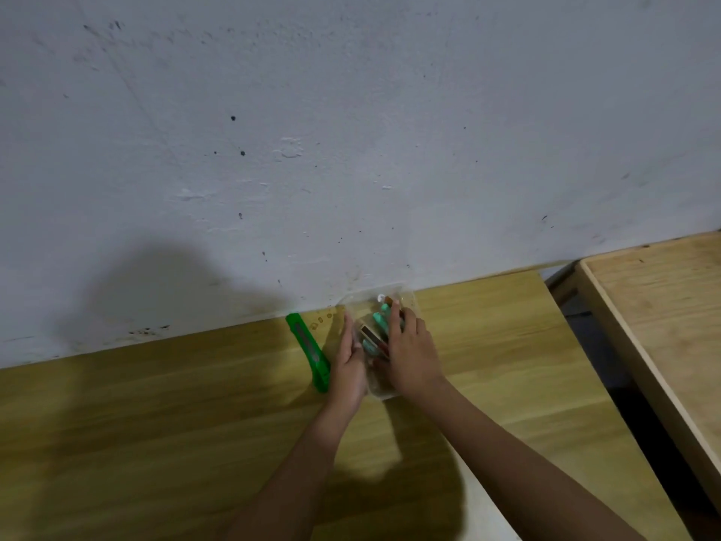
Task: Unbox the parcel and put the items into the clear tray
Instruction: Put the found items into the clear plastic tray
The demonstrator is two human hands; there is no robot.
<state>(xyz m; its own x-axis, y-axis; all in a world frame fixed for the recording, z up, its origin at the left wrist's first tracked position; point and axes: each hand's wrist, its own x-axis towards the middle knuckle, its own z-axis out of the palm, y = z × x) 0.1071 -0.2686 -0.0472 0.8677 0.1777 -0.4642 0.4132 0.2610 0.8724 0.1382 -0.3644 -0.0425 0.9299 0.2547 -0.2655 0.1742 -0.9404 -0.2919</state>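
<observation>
Clear tray (409, 302): located at the far edge of the bench (156, 404), close against the wall (312, 150), with both hands at it.

From the left: a green utility knife (310, 351) lies flat on the bench just beside the tray, its length running toward the wall. The left hand (349, 369) is placed against the tray's left wall, fingers (346, 326) straight and unclenched, gripping nothing. Inside the tray lie teal items (378, 318) and a small brown box (370, 333), packed side by side; finer detail is blurred. The right hand (409, 357) is over the tray's right half, its fingers extended and laid on the contents, not curled round any item. A second wooden surface (663, 306) stands at the far right, separated from the bench by a gap.
</observation>
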